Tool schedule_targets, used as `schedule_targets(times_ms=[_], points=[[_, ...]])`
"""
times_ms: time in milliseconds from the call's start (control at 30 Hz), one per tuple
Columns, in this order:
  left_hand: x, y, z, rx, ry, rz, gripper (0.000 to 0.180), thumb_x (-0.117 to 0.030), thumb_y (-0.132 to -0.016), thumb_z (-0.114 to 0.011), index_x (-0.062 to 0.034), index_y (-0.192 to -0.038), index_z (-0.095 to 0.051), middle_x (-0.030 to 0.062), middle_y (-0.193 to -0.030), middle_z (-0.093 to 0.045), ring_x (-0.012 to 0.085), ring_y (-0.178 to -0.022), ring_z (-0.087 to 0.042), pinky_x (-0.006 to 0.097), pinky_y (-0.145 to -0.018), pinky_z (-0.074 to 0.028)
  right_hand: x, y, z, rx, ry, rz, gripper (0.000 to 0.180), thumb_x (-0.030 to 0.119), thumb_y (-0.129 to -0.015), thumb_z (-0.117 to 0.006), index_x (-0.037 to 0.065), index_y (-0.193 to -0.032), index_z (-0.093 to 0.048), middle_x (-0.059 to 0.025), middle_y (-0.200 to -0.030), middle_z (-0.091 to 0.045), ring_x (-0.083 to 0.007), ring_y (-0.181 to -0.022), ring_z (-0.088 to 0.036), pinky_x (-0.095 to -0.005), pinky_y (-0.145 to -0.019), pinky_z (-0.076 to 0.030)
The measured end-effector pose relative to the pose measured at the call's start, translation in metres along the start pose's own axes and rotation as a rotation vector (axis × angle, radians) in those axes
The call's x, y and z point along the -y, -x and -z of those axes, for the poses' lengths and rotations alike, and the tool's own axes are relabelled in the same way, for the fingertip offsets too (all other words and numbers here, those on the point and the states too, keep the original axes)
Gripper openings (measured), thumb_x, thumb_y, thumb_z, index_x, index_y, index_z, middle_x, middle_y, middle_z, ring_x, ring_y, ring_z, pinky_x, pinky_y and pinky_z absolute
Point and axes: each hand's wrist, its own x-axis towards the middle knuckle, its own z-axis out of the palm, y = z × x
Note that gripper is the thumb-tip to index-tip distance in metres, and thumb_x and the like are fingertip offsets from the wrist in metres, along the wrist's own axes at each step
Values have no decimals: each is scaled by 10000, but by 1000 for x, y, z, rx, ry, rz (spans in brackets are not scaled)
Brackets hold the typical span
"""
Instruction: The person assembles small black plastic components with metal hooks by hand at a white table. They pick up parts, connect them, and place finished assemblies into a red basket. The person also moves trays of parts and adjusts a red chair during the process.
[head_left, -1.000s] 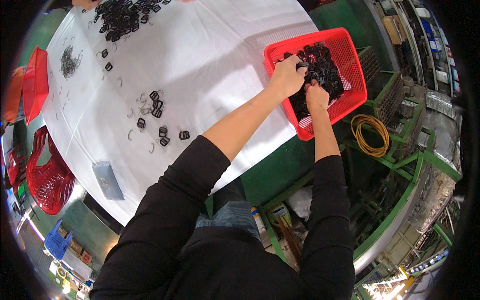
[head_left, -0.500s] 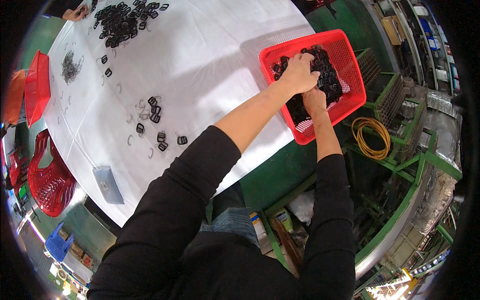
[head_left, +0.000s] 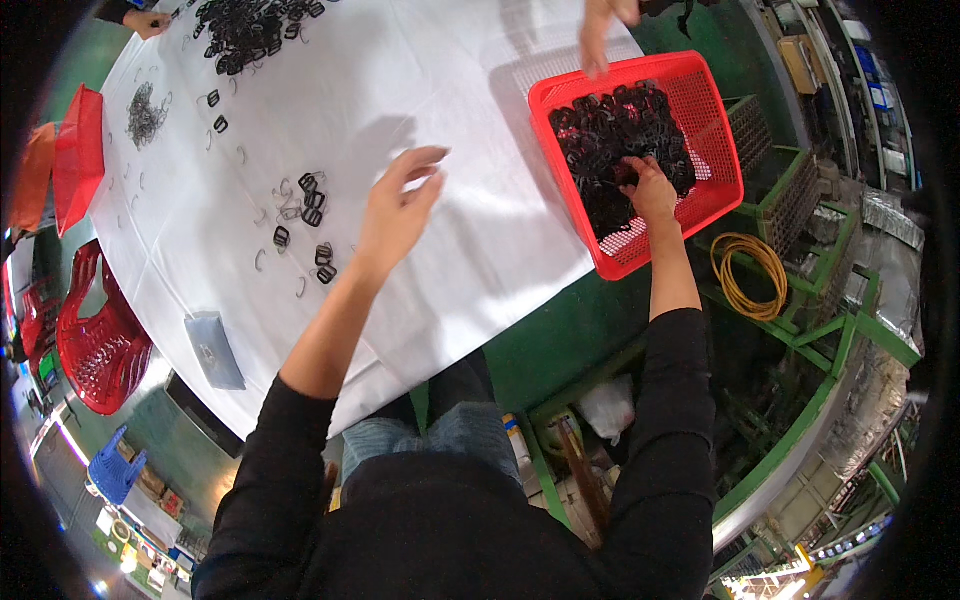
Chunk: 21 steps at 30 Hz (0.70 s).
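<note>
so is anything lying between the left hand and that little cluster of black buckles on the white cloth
Nothing visible does. The left hand is open above bare white cloth, and the small cluster of black buckles lies just to its left with only cloth between. The right hand is apart, in the red basket.

I see a red basket (head_left: 716,150) of glossy perforated plastic at two o'clock, filled with black buckles (head_left: 610,140) that look like matt plastic. My right hand (head_left: 650,190) rests among them. The table cover (head_left: 480,240) looks like smooth white cloth. Near my left hand (head_left: 395,215), at ten o'clock, lie thin wire clips (head_left: 290,205), seemingly bare metal.
</note>
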Motion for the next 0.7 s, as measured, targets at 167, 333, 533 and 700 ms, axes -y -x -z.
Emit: schedule_targets(times_ms=[167, 333, 533, 700], points=[[44, 43, 40, -40, 25, 101, 310, -152, -892, -556, -72, -1191, -545, 32, -1194, -572, 155, -1068, -554, 283, -819, -472, -4, 3, 4, 24, -37, -27, 467, 120, -693, -729, 196, -1130, -582, -62, -1147, -577, -299, -1013, -586, -415, -813, -491], [71, 74, 62, -59, -12, 196, 320, -143, -894, -554, -59, -1202, -529, 49, -1187, -573, 150, -1043, -564, 287, -811, -466, -5, -4, 3, 19, -191, -139, 328, 180, -765, -685, 159, -1083, -608, -79, -1063, -638, -303, -983, -601, -417, -801, -480], [76, 99, 62, -67, -18, 286, 303, -141, -900, -545, -54, -1191, -538, 42, -1161, -583, 141, -1033, -559, 289, -819, -458, 0, -16, -2, -85, -106, -198, 225, 258, -819, -627, 159, -1022, -627, -105, -1017, -651, -327, -911, -621, -433, -758, -486], [89, 113, 61, -132, -47, 261, 247, -85, -888, -547, -54, -1129, -587, 26, -1076, -627, 119, -982, -577, 254, -750, -479, 2, -23, -11, -92, 61, -144, 270, 356, -806, -625, 135, -962, -629, -131, -955, -655, -349, -898, -625, -462, -738, -494]])
